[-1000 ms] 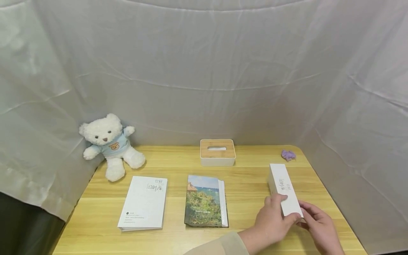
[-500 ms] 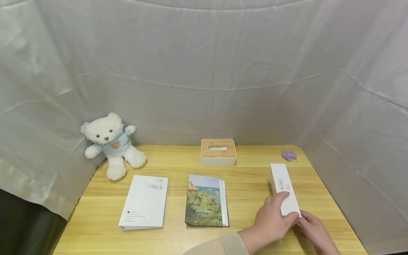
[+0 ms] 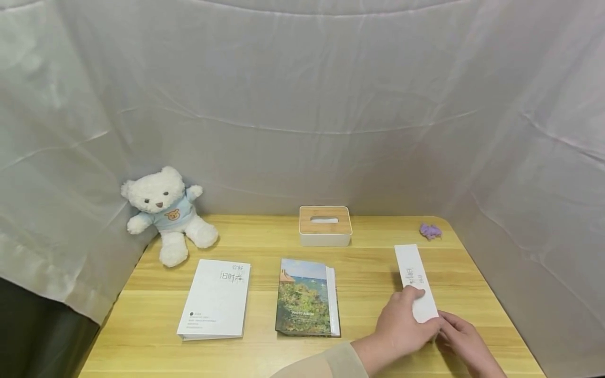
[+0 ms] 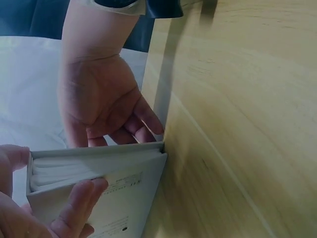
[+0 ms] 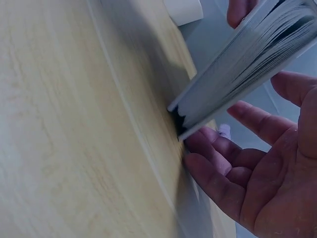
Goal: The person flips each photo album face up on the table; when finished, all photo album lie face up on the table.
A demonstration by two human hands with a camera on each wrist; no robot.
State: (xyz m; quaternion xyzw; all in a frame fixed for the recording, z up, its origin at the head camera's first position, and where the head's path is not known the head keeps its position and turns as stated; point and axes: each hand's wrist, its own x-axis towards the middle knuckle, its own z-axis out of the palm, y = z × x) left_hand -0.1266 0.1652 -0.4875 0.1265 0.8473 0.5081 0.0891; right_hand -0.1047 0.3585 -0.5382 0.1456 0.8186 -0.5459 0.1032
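Observation:
A white photo album point(image 3: 407, 261) with dark lettering on its spine stands on edge at the right of the table, spine up and tilted. My left hand point(image 3: 400, 324) grips it near its closer end, thumb along the spine; in the left wrist view, its fingers lie on the cover point(image 4: 130, 201). At the album's right side is my right hand point(image 3: 465, 340). In the right wrist view, that hand point(image 5: 270, 181) has its thumb and loosely bent fingers against one cover, beside the page edges point(image 5: 242, 62).
Another white album point(image 3: 215, 302) lies flat at the left, and a photo album with a painted cover point(image 3: 304, 299) lies mid-table. Behind them stand a white teddy bear point(image 3: 172, 218), a wood-topped tissue box point(image 3: 325, 231) and a crumpled purple thing point(image 3: 430, 231). Grey curtains point(image 3: 302, 105) enclose the table.
The white album's far end has swung left and the album has tilted, hiding its left side. My right hand has shifted slightly left, while the left still grips the album.

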